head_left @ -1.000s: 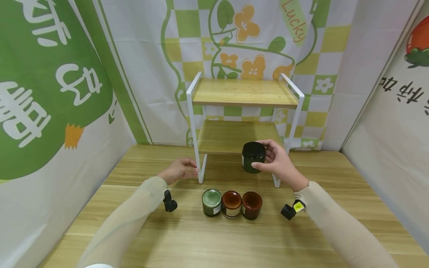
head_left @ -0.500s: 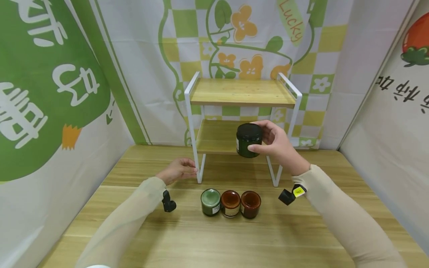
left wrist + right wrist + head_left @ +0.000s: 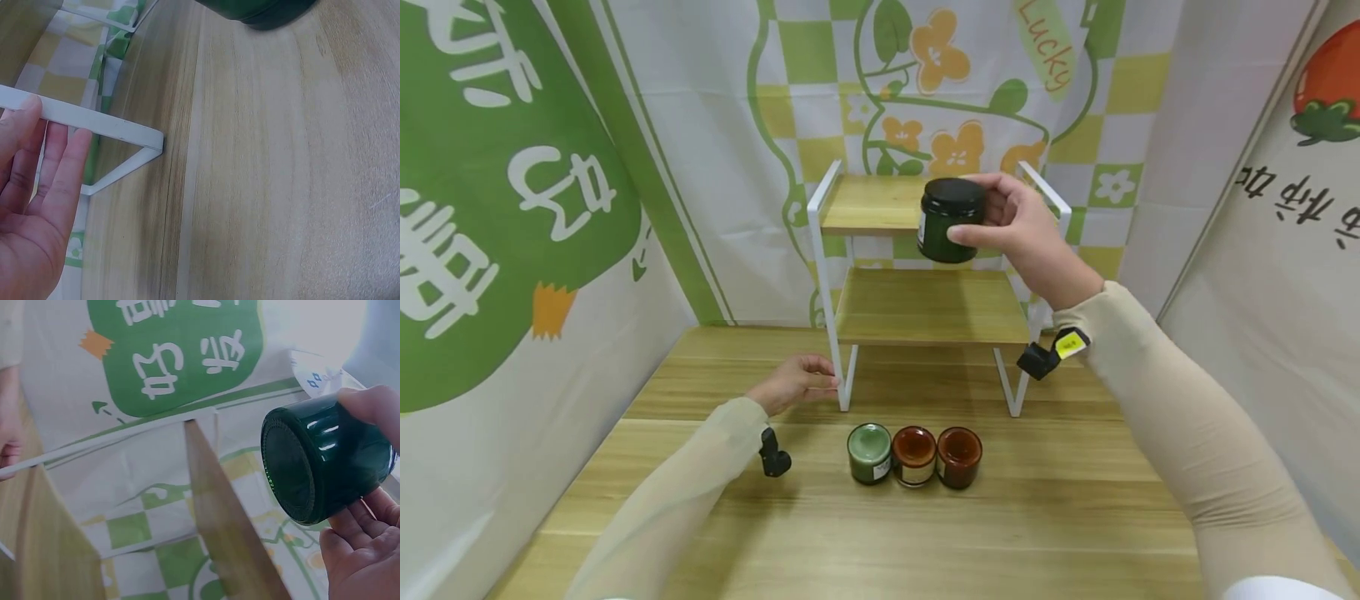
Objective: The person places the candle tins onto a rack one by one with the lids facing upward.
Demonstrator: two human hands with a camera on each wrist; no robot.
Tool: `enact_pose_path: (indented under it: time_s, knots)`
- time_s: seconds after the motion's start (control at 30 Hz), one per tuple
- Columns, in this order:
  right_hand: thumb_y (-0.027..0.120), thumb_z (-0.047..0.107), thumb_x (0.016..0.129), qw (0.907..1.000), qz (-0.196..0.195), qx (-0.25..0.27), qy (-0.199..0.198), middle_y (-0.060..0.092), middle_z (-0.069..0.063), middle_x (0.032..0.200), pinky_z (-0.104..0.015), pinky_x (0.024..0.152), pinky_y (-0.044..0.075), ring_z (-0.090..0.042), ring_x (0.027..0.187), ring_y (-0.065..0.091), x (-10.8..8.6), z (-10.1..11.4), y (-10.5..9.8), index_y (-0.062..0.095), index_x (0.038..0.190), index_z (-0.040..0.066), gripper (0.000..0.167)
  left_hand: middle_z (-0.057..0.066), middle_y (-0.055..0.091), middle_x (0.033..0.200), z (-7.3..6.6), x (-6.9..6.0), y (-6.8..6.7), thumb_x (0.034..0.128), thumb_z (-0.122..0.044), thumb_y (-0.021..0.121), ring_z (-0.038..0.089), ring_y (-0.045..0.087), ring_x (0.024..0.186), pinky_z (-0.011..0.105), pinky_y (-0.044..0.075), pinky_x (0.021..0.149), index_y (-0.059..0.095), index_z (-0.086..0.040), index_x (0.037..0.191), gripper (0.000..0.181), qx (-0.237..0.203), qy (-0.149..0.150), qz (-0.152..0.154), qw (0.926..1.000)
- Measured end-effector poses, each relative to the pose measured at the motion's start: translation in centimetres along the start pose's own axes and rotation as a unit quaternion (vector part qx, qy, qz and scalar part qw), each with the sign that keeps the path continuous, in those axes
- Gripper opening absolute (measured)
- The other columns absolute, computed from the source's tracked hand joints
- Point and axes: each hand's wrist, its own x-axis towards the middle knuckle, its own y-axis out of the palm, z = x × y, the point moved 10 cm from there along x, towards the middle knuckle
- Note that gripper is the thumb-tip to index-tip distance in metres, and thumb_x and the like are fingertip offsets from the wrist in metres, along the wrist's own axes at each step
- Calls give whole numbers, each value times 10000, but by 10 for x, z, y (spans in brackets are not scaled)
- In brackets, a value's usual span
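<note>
My right hand grips a dark green glass jar with a black lid, thumb in front and fingers behind. The jar is upright, in front of the upper board of a two-tier shelf. In the right wrist view the green jar shows its round base, apart from the boards. My left hand pinches the white front left leg of the shelf low down, thumb on one side and fingers on the other. Three open jars, one green and two amber stand in a row before the shelf.
The shelf's lower wooden board sits between white metal frames. A wooden table carries everything. Printed cloth hangs behind and at both sides. Black wrist cameras are worn on both wrists.
My right hand has lifted the dark green jar from below the lower board's level to the height of the upper board. My left hand has stayed on the shelf leg.
</note>
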Motion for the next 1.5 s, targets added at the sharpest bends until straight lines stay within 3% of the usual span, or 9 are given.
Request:
enact_pose_path:
  time_s: [0.13,0.37,0.6,0.83,1.1,1.4,1.5]
  knots:
    - [704,-70,810,9999,-128,-43,91,629,-81,1166,-225,880,571,-202,1063,616,19,13,-1,530,1247,37,482,49,595,926,1,1,-1,946,66,544,190,662,913,591,326,1129,557,-50,957,117,-49,-27,-8,10000]
    - [744,-1,810,9990,-87,-375,233,598,-93,1234,-299,999,520,-230,1141,581,46,25,7,511,1294,49,539,43,599,912,0,0,-1,950,83,523,194,663,919,598,324,1127,558,-47,949,135,-140,19,2,9999]
    - [766,3,785,9977,-181,-521,383,588,-75,1199,-289,953,532,-202,1100,583,70,28,17,499,1293,45,575,47,601,909,0,0,0,941,80,544,204,664,911,593,344,1118,564,-44,945,125,-90,33,-26,10000]
    - [743,-16,799,9971,-197,-421,595,546,-94,1219,-307,969,520,-185,1065,574,90,25,28,431,1367,25,649,65,585,946,2,1,-2,927,55,585,236,656,966,558,394,1106,573,-48,934,104,-29,-5,29,10000]
    - [724,-68,793,9969,-298,-83,719,525,-116,1211,-253,986,528,-203,1073,574,106,19,34,428,1344,-10,628,60,575,960,4,4,-1,931,32,593,317,625,1059,537,420,1096,565,-57,951,95,148,17,39,9999]
    - [714,-71,804,9952,-366,-100,900,540,-94,1162,-283,976,541,-217,1064,580,120,9,41,433,1349,-19,616,57,574,960,2,2,-1,945,52,558,237,644,991,494,460,1073,557,-40,973,96,118,59,81,9999]
    - [713,-72,805,9936,-436,-142,1030,535,-112,1221,-276,978,538,-222,1091,579,124,3,44,427,1348,-20,616,50,574,955,2,1,-1,947,57,549,231,646,983,486,467,1068,558,-39,975,100,98,64,79,9999]
